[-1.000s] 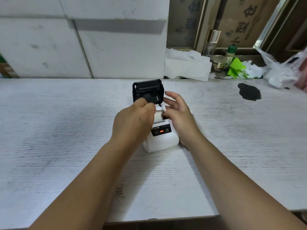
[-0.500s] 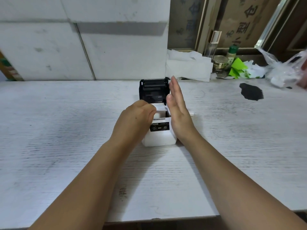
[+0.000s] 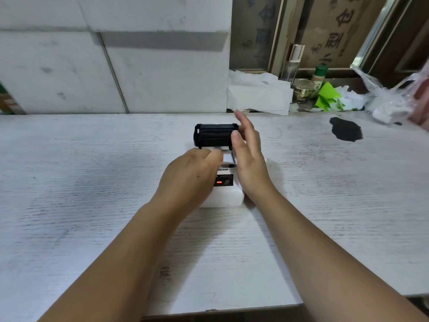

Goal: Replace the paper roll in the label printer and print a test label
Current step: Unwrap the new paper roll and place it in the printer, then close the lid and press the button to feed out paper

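A small white label printer (image 3: 226,196) stands in the middle of the white table (image 3: 92,182), its black lid (image 3: 214,135) swung open and upright at the back. An orange light glows on its front panel (image 3: 223,182). My left hand (image 3: 192,180) rests over the printer's left top, fingers curled into the open paper bay; what they touch is hidden. My right hand (image 3: 249,159) is held flat and upright along the printer's right side, fingers straight and reaching up beside the lid. The paper roll itself is mostly hidden by my hands.
Behind the table stand white foam blocks (image 3: 116,66). At the back right lie crumpled white paper (image 3: 257,94), a glass bottle (image 3: 293,63), a green-capped jar (image 3: 319,76), green scraps (image 3: 328,96) and a plastic bag (image 3: 390,98). A black stain (image 3: 346,129) marks the table.
My right hand has gone from lying on the printer's top to standing flat along its right side, then risen toward the lid. The left hand stays over the paper bay.
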Demonstrator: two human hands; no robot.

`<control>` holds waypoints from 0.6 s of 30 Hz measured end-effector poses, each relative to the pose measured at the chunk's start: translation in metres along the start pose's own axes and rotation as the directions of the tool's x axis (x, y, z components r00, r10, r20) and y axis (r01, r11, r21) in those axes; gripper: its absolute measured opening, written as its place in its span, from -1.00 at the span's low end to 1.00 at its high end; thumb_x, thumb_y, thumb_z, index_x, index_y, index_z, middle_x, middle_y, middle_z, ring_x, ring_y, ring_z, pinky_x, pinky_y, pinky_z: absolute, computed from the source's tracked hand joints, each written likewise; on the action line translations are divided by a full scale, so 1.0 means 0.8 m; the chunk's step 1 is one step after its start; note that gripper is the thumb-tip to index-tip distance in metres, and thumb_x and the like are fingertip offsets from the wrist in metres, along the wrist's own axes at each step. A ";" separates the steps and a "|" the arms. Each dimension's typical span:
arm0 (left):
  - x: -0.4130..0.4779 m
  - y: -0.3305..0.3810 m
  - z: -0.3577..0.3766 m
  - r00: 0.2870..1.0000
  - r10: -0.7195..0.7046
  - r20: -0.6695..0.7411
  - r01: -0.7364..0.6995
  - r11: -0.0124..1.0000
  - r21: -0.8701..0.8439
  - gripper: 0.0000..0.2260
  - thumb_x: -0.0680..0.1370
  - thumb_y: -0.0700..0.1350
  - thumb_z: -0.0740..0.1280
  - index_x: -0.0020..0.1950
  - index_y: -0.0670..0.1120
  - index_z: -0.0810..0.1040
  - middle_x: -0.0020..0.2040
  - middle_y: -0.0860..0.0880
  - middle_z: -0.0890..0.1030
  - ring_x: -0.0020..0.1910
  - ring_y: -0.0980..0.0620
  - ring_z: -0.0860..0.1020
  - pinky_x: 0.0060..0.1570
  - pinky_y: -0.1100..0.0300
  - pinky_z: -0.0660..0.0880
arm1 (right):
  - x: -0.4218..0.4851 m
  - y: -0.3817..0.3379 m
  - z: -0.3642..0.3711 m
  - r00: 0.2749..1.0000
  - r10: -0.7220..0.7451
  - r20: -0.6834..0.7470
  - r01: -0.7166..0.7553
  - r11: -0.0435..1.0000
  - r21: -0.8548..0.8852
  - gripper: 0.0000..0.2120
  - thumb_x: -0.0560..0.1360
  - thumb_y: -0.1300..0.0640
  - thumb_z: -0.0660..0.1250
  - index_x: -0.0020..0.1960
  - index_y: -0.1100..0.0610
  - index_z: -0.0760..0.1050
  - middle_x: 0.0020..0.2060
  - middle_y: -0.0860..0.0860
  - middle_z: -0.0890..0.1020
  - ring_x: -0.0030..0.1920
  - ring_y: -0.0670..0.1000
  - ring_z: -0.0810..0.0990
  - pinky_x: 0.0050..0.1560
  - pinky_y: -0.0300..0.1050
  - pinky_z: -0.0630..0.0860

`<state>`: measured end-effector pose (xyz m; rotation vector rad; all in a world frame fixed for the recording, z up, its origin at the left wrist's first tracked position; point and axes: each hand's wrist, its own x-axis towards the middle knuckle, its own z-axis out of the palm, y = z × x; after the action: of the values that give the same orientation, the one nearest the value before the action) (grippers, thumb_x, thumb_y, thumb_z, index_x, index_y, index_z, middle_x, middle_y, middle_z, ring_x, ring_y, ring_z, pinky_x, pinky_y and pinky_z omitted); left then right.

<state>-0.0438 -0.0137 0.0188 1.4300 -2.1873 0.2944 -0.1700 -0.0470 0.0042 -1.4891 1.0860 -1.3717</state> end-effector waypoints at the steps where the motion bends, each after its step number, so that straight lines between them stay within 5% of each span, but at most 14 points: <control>1: -0.001 0.000 -0.001 0.999 0.047 0.002 -0.047 0.999 0.025 -0.81 0.35 -0.39 0.38 -0.32 -0.17 0.42 -0.43 -0.08 0.46 -0.45 -0.07 0.32 -0.59 0.20 0.22 | 0.000 0.001 0.000 1.000 -0.010 -0.006 0.010 1.000 -0.007 -0.68 0.54 -0.15 0.09 0.28 -0.28 0.32 0.19 -0.25 0.34 0.40 -0.11 0.27 0.45 -0.07 0.22; 4: -0.002 0.001 -0.008 0.986 0.161 -0.034 -0.159 0.986 0.053 -0.89 0.39 -0.31 0.35 -0.34 -0.17 0.51 -0.29 -0.08 0.56 -0.38 -0.09 0.45 -0.58 0.20 0.28 | -0.001 0.001 0.001 1.000 -0.019 0.011 0.019 1.000 0.012 -0.75 0.56 -0.12 0.10 0.18 -0.16 0.44 0.22 -0.07 0.43 0.28 -0.06 0.43 0.24 -0.26 0.41; 7: -0.003 -0.006 -0.013 0.982 0.170 -0.085 -0.164 0.984 0.071 -0.92 0.35 -0.24 0.33 -0.34 -0.16 0.56 -0.17 -0.13 0.55 -0.27 -0.12 0.43 -0.46 0.17 0.29 | -0.001 0.001 -0.001 1.000 -0.008 0.002 0.007 0.999 0.035 -0.74 0.53 -0.16 0.10 0.01 -0.11 0.52 0.12 -0.03 0.54 0.17 -0.03 0.51 0.24 -0.10 0.42; 10: -0.003 -0.015 -0.012 0.985 0.138 -0.107 -0.134 0.990 0.041 -0.95 0.33 -0.21 0.31 -0.33 -0.14 0.55 -0.10 -0.16 0.52 -0.19 -0.09 0.34 -0.32 0.08 0.39 | -0.003 -0.001 -0.003 0.999 0.024 0.025 -0.025 0.997 0.071 -0.76 0.55 -0.03 0.14 -0.13 -0.02 0.55 0.10 -0.09 0.54 0.26 -0.07 0.48 0.24 -0.20 0.37; 13: -0.003 -0.017 -0.013 0.984 0.140 -0.105 -0.142 0.990 -0.006 -0.90 0.39 -0.18 0.27 -0.29 -0.13 0.56 -0.03 -0.16 0.55 -0.16 -0.13 0.44 -0.23 0.06 0.44 | -0.002 0.001 -0.001 0.994 0.075 0.079 -0.079 0.996 0.047 -0.78 0.53 0.21 0.23 -0.20 -0.01 0.56 0.16 -0.06 0.51 0.35 -0.07 0.41 0.36 -0.08 0.33; 18: 0.000 -0.018 -0.004 0.988 0.150 -0.034 -0.152 0.985 -0.084 -0.82 0.48 -0.19 0.17 -0.24 -0.17 0.54 -0.18 -0.10 0.62 -0.27 -0.15 0.53 -0.36 0.01 0.48 | 0.002 0.008 -0.002 0.990 0.111 0.083 -0.118 0.989 0.093 -0.72 0.48 0.32 0.25 -0.12 -0.06 0.56 0.04 -0.24 0.53 0.35 -0.11 0.42 0.39 -0.05 0.33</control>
<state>-0.0300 -0.0184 0.0203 1.2090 -2.2619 0.2668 -0.1718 -0.0501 -0.0015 -1.3767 1.0255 -1.2589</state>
